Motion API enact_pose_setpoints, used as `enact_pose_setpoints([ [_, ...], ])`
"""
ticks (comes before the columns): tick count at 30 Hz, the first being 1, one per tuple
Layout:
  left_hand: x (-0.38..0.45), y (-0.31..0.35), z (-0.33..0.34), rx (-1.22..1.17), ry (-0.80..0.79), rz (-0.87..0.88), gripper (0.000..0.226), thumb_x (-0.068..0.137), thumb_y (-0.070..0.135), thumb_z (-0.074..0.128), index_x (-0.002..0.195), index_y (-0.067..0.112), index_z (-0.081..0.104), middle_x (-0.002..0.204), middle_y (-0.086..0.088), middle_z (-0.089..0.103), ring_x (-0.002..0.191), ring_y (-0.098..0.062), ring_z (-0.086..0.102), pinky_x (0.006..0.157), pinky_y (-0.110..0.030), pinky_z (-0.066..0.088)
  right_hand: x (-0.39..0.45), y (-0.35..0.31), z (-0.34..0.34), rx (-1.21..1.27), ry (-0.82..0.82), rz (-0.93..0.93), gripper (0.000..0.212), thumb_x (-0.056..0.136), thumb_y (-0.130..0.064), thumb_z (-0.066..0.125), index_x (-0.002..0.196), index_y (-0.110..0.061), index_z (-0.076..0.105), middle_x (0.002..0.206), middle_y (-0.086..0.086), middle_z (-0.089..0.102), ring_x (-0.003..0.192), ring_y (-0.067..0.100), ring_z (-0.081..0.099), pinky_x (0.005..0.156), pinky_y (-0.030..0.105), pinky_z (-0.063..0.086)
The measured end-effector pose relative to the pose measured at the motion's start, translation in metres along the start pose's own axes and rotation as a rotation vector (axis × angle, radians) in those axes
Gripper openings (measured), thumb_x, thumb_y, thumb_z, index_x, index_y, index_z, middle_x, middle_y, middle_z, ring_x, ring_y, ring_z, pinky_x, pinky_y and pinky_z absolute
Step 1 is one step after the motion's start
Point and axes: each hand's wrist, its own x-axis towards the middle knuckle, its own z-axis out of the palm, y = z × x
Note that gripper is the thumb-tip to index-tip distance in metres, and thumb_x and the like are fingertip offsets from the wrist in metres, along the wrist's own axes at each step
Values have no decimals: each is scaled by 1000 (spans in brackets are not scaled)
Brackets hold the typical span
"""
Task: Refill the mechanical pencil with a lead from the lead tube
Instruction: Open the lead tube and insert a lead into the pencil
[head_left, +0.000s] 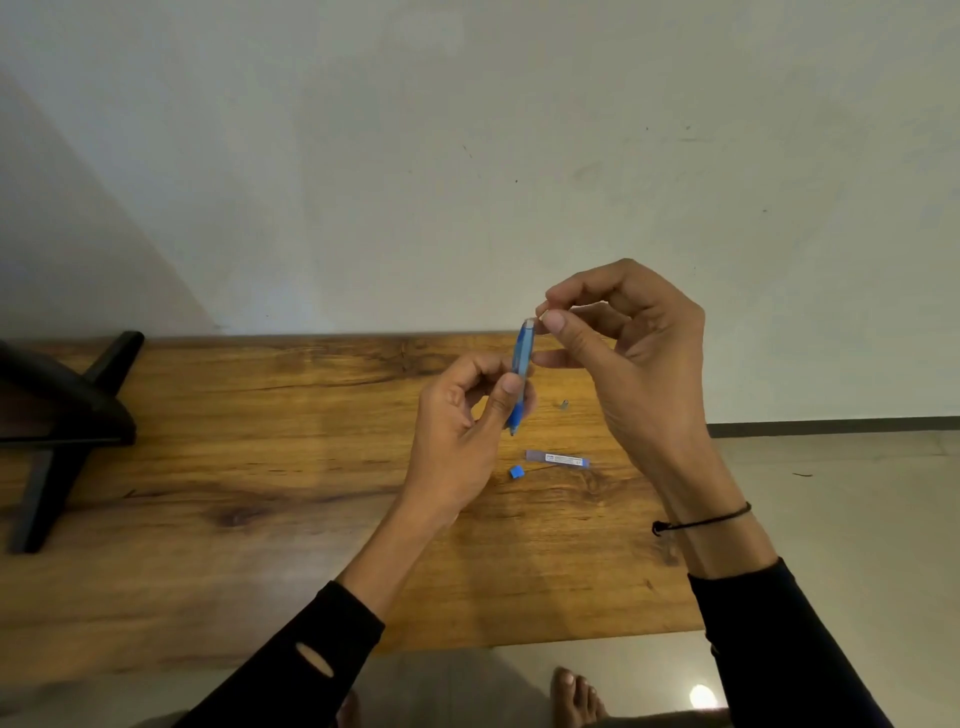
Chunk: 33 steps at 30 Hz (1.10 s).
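Left hand (457, 415) pinches the blue mechanical pencil (521, 364) at its lower barrel, tip down, above the wooden table (260, 415); right hand (623, 343) has thumb and forefinger closed at its top end, contents too small to tell. Lead, if held, would be light, stiff and brittle: pinch near the entering end. Lead tube (558, 459) lies on the table beside its blue cap (515, 472); contents unclear.

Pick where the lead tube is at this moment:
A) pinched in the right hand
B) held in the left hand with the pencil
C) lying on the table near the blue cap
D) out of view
C: the lead tube lies flat on the table beside the blue cap, while the left hand holds only the pencil.
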Motion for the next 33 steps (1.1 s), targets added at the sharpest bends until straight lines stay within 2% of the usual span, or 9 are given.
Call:
enact_pose_setpoints([
  [4,1,1,0,31,4,-11,14,102,30,66,98,41,75,91,-11,76,92,-40,74,83,-45,63,0,-1,-2,-34,1,13,17,95,4,76,103,-9,71,100,15,75,90,29,81,65,35,67],
  [10,0,-6,-2,68,-8,-32,9,105,24,66,102,18,73,89,-7,75,88,-24,72,82,-42,59,-1,0,-3,-112,8,21,16,95,3,77,103,-9,72,102,12,77,92,24,81,64,29,66],
  [14,0,-9,-3,100,6,-44,12,106,22,67,105,12,73,90,-6,75,88,-21,71,82,-42,59,-2,2,-2,-220,3,32,16,96,-1,77,103,-15,74,100,-1,78,93,20,80,64,33,68],
  [18,0,-10,-4,144,16,-55,11,106,21,68,104,12,74,90,-5,75,89,-20,71,89,-57,61,-2,2,-2,-297,-8,28,19,97,-5,77,101,-23,73,98,-8,77,92,17,79,63,35,68],
  [21,-1,-9,-3,173,29,-57,10,103,24,71,104,15,74,93,-4,76,91,-20,72,98,-62,58,-2,1,-3,-363,-32,17,20,97,-5,76,99,-25,72,97,-8,76,89,17,78,62,34,68],
  [25,-1,-9,-2,163,42,-62,4,103,24,71,103,21,74,91,3,76,92,-16,73,100,-62,57,-1,-1,-3,-366,-50,20,18,97,-2,75,99,-20,71,97,-1,74,88,16,78,59,28,66],
  [28,0,-12,-4,203,35,-33,5,104,24,72,103,19,74,93,4,76,93,-15,73,98,-50,59,-1,-1,-4,-390,-61,32,15,96,-1,76,99,-16,73,96,-1,74,87,16,77,60,26,66],
  [31,0,-14,-6,245,23,12,1,103,22,74,102,22,73,94,10,75,94,-8,71,88,-19,55,0,-2,-4,-418,-77,57,14,93,0,79,97,-13,75,90,2,74,85,19,77,60,27,66],
  [33,0,-14,-9,249,24,19,2,102,21,75,102,23,73,95,10,75,95,-8,72,88,-17,54,2,-1,-3,-377,-89,81,15,92,0,81,96,-14,75,88,5,74,85,22,78,61,27,67],
])
